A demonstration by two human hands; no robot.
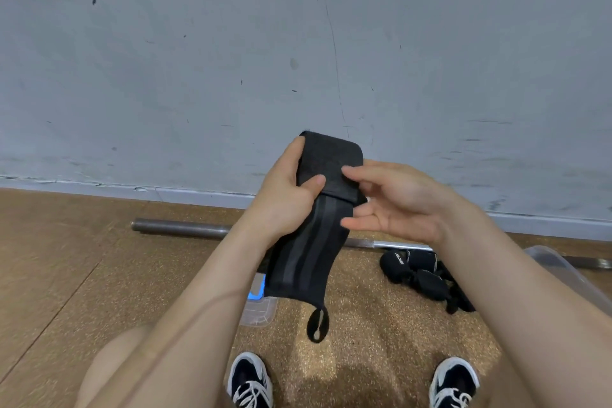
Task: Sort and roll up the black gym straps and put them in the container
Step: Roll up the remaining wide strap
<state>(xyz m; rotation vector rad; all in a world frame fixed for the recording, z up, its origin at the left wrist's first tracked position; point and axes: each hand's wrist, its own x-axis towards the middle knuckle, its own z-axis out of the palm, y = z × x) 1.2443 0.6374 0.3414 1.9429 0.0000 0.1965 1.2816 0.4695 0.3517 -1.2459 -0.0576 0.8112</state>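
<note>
Underfoot, brown speckled floor [66,258], meeting a scuffed grey wall [198,60] spread from 9 through 12 to 3 o'clock. Along the foot of the wall, a metal bar [182,228] lying flat, its middle hidden behind the arms. On the floor at 4 o'clock, a heap of black straps [420,275], just beside a clear plastic rim [556,262] cut off by the right forearm. Towards 6 o'clock, a corner of a clear container [261,311] with a blue latch, mostly covered by the hanging strap and the left forearm. At the bottom edge, dark shoes [250,381] with white laces.

Held in mid-air at the centre, one black strap [308,258] with grey stripes, upper end folded over, small loop dangling at 6 o'clock. Round its upper part, left hand [284,195] gripping, thumb pressed across the front, fingers behind. At 3 o'clock of the strap, right hand [397,205] wide and relaxed, fingertips touching the folded end and the right edge
</note>
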